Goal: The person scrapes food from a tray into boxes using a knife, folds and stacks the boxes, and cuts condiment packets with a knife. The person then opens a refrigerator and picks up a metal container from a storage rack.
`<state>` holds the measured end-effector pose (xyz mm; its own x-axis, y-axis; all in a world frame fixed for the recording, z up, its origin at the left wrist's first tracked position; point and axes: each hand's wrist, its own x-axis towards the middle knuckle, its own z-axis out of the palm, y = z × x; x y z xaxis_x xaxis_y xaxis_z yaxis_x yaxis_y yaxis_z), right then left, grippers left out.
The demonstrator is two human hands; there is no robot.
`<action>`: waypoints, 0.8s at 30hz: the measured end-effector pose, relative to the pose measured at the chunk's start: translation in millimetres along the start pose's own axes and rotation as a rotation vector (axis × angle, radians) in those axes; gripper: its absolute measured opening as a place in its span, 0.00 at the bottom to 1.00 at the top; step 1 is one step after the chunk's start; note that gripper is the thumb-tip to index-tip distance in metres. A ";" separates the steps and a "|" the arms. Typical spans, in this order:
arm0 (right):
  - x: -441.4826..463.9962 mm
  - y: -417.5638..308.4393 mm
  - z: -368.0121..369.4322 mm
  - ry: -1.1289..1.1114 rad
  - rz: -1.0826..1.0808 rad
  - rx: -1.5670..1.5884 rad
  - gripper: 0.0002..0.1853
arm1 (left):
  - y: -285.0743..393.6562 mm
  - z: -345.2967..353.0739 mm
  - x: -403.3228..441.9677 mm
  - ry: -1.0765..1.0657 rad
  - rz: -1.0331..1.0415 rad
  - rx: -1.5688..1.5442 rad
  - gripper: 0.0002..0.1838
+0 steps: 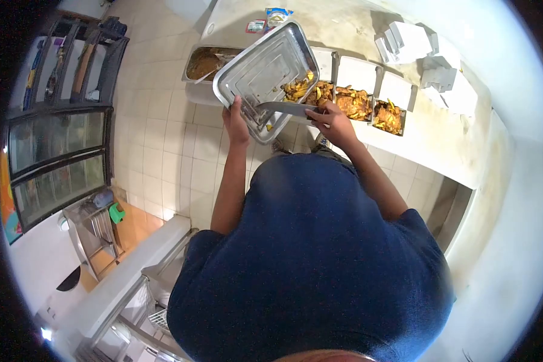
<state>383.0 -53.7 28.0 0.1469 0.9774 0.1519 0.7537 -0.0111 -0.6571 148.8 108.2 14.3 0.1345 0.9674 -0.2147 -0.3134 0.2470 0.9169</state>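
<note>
My left hand [236, 123] is closed on the near-left rim of a metal tray [262, 66], which is held tilted over the counter edge. Some yellow-brown food [297, 89] lies at the tray's right side, with small bits near its lower end. In my right hand [333, 123] is a knife [286, 108], its broad blade reaching into the tray. Just right of the tray stand open boxes of food, among them a middle box [353, 104] and a right-hand box [388, 117]. Another box, partly hidden by the tray, also holds food.
A metal container of brown sauce [206, 64] with a utensil sits left of the tray. Small packets [278, 16] lie behind it. Stacks of white boxes [411, 42] stand at the back right of the counter [344, 24]. Dark shelves [72, 60] are far left.
</note>
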 end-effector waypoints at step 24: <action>-5.7 40.0 -38.0 0.028 0.002 -0.442 0.18 | 18.3 11.0 7.1 -0.003 -0.015 0.070 0.25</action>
<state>436.7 -67.7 28.9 0.1610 0.9713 0.1749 0.9542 -0.1079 -0.2791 154.3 119.0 33.2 0.1416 0.9634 -0.2277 -0.2446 0.2569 0.9349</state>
